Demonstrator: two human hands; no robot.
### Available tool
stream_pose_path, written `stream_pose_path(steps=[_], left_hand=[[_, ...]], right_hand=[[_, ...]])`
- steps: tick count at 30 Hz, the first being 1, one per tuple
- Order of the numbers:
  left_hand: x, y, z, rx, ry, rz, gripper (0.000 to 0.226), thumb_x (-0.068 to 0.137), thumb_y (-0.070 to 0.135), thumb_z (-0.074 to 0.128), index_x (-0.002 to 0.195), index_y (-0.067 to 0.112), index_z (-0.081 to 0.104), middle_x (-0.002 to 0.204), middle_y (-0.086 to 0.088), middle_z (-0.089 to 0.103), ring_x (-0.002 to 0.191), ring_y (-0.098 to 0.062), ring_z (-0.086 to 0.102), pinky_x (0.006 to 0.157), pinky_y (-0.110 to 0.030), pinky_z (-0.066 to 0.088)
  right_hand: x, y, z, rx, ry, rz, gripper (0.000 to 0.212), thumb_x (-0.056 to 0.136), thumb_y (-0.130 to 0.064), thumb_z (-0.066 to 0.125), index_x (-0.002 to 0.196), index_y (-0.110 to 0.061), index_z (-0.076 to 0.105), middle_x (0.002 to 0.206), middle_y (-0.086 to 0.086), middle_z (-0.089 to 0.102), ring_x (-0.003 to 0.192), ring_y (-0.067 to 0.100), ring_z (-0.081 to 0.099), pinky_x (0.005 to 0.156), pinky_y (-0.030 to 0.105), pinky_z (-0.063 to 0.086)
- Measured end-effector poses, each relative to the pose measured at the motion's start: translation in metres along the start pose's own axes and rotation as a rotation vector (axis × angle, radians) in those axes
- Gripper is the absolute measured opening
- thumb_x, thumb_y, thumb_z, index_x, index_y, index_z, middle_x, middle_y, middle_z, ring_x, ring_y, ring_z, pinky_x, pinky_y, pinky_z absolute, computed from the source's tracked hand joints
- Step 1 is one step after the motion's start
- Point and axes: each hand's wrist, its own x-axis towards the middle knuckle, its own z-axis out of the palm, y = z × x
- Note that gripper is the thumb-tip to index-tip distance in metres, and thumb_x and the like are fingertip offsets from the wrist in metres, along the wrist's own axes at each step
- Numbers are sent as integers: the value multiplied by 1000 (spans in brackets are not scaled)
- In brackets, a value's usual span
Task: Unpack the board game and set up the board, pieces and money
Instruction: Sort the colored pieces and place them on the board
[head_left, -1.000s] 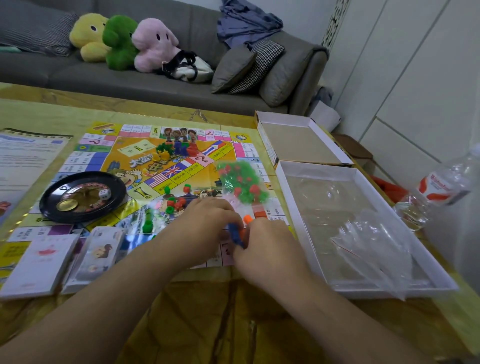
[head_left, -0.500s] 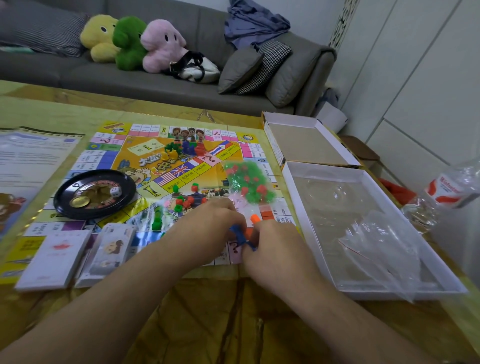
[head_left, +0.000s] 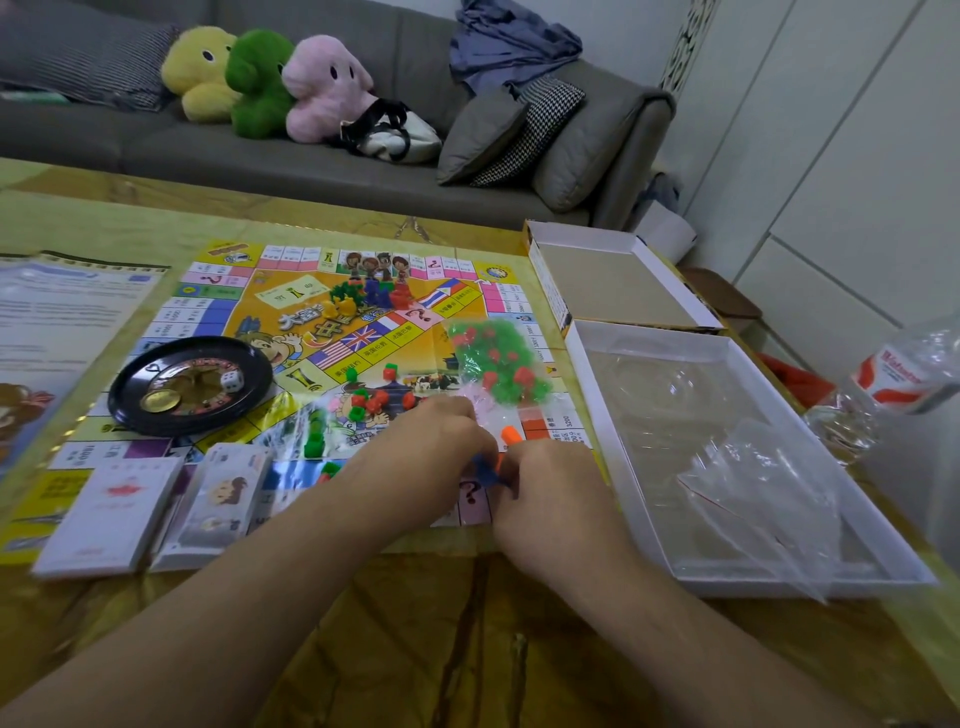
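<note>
Both hands, left (head_left: 426, 457) and right (head_left: 550, 499), seemingly pinch a half-hidden blue piece (head_left: 485, 472) together.

Grey sofa (head_left: 311, 156) w/ cushions behind, white wall panels (head_left: 857, 156) rt.

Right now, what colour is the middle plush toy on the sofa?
Green, seen clearly in the head view.

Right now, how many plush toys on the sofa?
3, side by side on the sofa: yellow plush leftmost, green plush in the middle, pink plush rightmost, beside a bag.
</note>
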Motion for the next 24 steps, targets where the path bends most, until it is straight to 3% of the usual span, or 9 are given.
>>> stream_pose_path(steps=[7,13,19,24], left_hand=[[2,2,5,-31,60,-79,40,93,6,72,116,38,76,112,6,65,112,-17,56,94,-36,52],[1,12,-6,13,-45,-105,61,89,-6,63,142,26,62,141,4,58,133,-17,50,112,-33,42],[-4,15,-6,-161,-29,-131,48,79,5,71,123,25,72,120,4,70,113,-20,62,95,-41,53],[-4,12,-6,-157,-3,-158,52,84,4,69,132,23,68,130,3,68,119,-18,59,100,-31,50]], right_hand=[[-1,0,2,-12,0,32,15,96,-20,62,106,-16,72,92,5,68,85,24,66,68,32,55],[0,-3,4,-42,-4,38,22,96,-29,61,117,-21,61,92,0,61,83,25,61,64,33,51],[0,-5,5,-68,0,9,32,96,-31,68,125,-21,59,105,4,67,94,29,67,64,32,42],[-1,-4,6,-90,-5,38,26,101,-33,62,120,-17,58,95,4,57,87,27,61,64,32,42]])
